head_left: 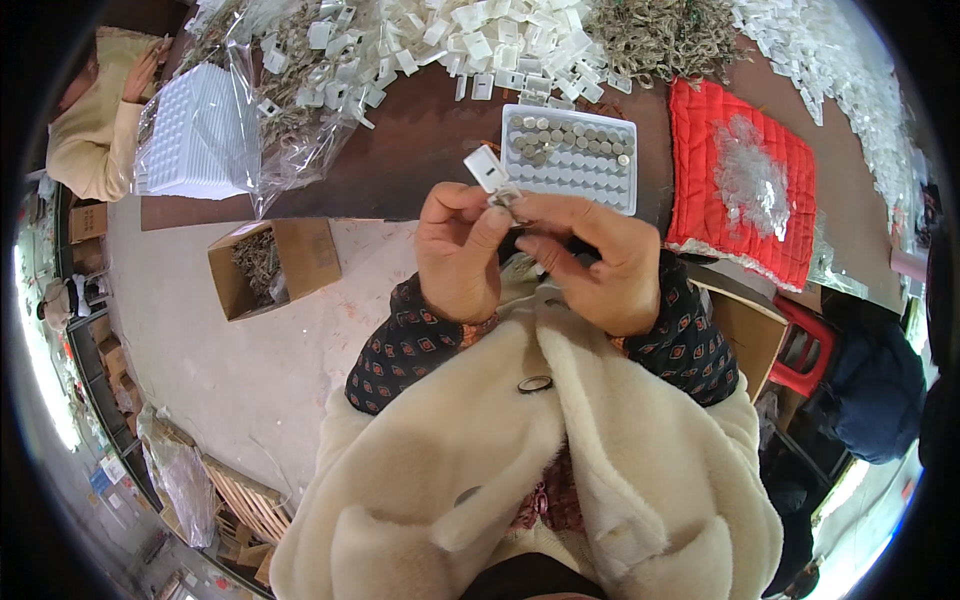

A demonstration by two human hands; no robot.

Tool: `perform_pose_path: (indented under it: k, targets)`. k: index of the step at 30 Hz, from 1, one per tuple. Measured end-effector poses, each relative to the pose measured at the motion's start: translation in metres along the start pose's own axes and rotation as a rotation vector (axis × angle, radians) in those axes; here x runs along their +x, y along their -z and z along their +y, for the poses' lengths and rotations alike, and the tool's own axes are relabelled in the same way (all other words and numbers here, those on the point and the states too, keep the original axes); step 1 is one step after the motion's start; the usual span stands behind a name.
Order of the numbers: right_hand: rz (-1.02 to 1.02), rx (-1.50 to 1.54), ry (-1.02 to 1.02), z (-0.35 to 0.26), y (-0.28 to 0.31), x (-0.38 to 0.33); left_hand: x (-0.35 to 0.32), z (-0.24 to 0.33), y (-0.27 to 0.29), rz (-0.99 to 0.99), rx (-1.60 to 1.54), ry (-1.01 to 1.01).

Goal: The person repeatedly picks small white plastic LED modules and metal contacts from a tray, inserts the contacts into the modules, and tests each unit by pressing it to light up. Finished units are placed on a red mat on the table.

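In front of my chest, both hands meet at a small white plastic case (486, 170) with a dark slot in its raised flap. My left hand (458, 250) pinches it between thumb and bent fingers. From the other side, my right hand (605, 260) has its fingertips closed around the lower, clearer end of the case. A small dark bit shows between the fingertips, too small to name. Just beyond my right hand lies a pale moulded tray (600, 190), its far rows filled with round silvery discs (570, 138) and its nearer hollows showing.
White plastic cases (490, 40) lie heaped along the table's far side, beside tangled brown cords (660, 35). A red quilted pad (695, 150) on the right bears small clear pieces (748, 180). Stacked white trays (200, 140), a cardboard box (316, 258) and another person's hand (146, 70) are left.
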State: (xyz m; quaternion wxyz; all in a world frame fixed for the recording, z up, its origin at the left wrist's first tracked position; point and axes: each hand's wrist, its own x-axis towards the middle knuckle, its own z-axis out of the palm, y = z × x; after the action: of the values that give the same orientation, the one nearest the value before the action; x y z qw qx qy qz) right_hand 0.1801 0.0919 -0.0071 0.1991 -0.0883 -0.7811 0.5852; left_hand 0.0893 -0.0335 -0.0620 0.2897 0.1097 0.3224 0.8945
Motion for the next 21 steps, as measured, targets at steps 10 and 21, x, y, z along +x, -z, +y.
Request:
perform_pose_path:
  k: [10, 21]
  targets:
    - [0.197, -0.508, 0.116, 0.026, 0.023, 0.022, 0.005, 0.011, 0.020, 0.038, -0.078, 0.128]
    - [0.181, -0.677, 0.147, 0.042, 0.004, 0.036, 0.005, 0.015, 0.028, 0.031, -0.053, 0.204]
